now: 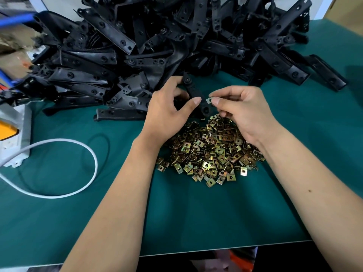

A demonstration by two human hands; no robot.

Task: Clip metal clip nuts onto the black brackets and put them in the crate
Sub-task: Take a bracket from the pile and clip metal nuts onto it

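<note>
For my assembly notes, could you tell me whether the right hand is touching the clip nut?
Touching: the head view shows the right hand pinching the clip nut between thumb and forefinger.

left hand point(169, 107): frame centre, gripped one black bracket point(193, 91), thumb across it
right hand point(241, 108): pinched single clip nut point(209, 100) just beside the bracket
clip nut pile point(210, 152): centre, under both wrists
bracket heap point(176, 36): filled upper frame
green mat point(216, 216): lower frame
white cable point(78, 146): looped, left
power strip point(15, 134): left edge
</note>
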